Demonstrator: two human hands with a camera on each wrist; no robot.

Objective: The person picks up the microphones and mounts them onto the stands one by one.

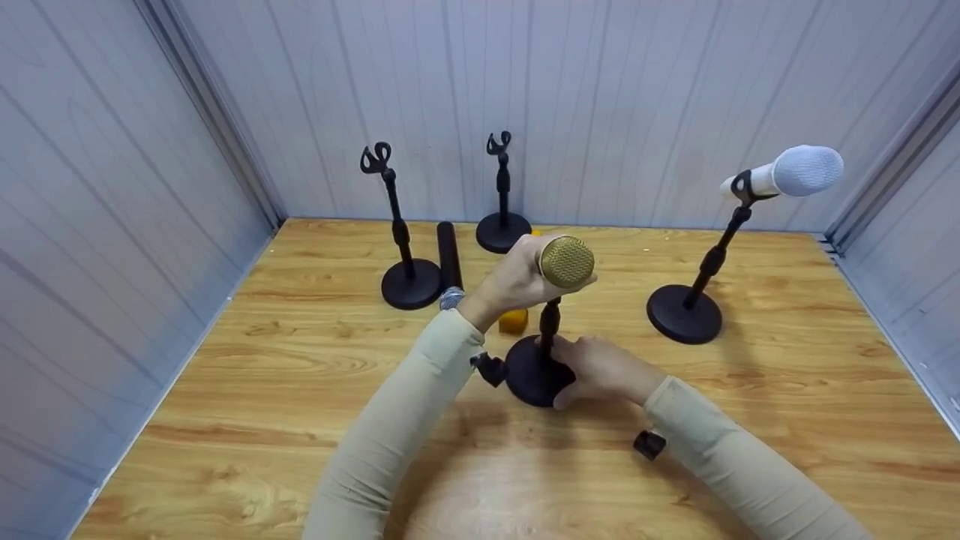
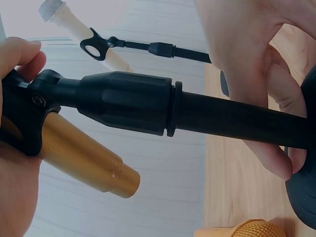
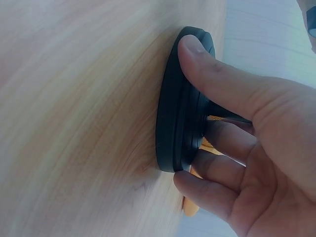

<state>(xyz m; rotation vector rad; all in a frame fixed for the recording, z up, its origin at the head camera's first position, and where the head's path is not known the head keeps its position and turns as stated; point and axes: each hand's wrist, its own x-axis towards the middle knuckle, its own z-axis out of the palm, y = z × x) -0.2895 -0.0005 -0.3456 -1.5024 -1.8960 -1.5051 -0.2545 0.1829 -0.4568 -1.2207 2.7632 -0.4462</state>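
Note:
My left hand [image 1: 514,279] holds a gold microphone [image 1: 567,262] at the top of a black desk stand [image 2: 126,103]. In the left wrist view the microphone's body passes through the stand's clip [image 2: 22,116], its tail end pointing down. My right hand [image 1: 604,367] grips the stand's round base [image 3: 170,108], thumb on the rim and fingers around the far side. The base stands on the table, and the pole rises from it. Behind my left hand lies another microphone, orange-gold with a mesh head [image 2: 259,229], partly hidden.
A white microphone [image 1: 806,171] rests in a stand [image 1: 684,315] at the right. Two stands with bare clips, one at left [image 1: 411,285] and one at back [image 1: 502,232], stand near the wall. A black microphone [image 1: 448,255] lies between them. Walls [image 1: 585,112] enclose the table.

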